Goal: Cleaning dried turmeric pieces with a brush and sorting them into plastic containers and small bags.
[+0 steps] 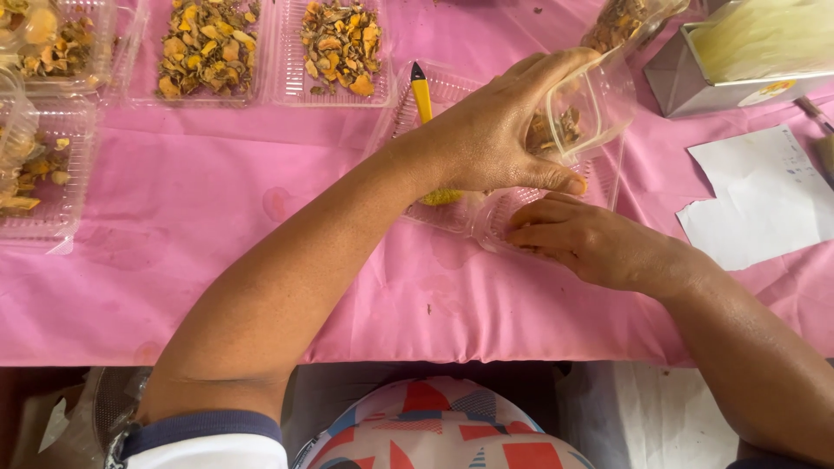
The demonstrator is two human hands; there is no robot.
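My left hand (495,130) reaches across the pink tablecloth (217,234) and grips a clear plastic clamshell box (591,108), tilted, with some dried yellow-brown pieces inside. My right hand (582,239) rests just below it, fingers curled on the box's clear lower half (486,217) lying on the cloth. A yellow-handled cutter (421,91) lies under my left hand, partly hidden by it.
Open clear trays of dried yellow-orange pieces (208,48) (340,43) line the far edge, more at the left (35,165). A grey box with pale contents (738,61) and a white paper sheet (764,200) lie at the right. A clear bag of pieces (621,22) sits behind.
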